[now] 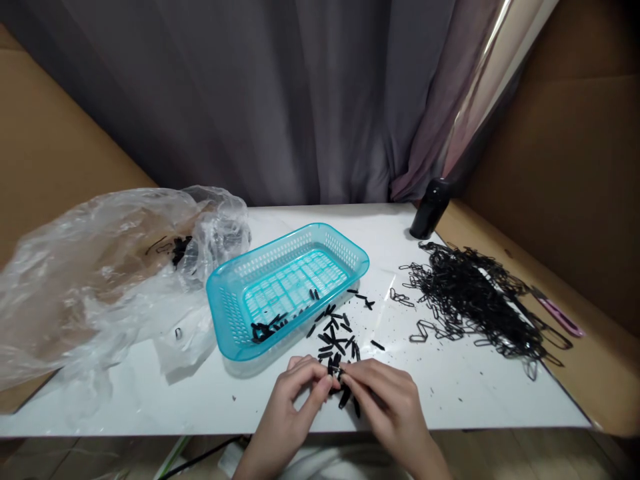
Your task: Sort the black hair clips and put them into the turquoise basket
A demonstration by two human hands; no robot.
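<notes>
1. Left hand (293,393) and right hand (387,393) meet at the near edge of the table (450,393). The fingertips of both are pinched on one small black piece (334,373), just in front of the loose black pieces (336,333).
2. So small a piece could slip from the pinch and, this close to the edge, drop off the table.
3. A wrist may sweep the loose black pieces, lying just beside the blue basket (227,320), toward that edge.
4. Wire loops (475,300) on the right look tangled, so pulling one could drag others along.
</notes>
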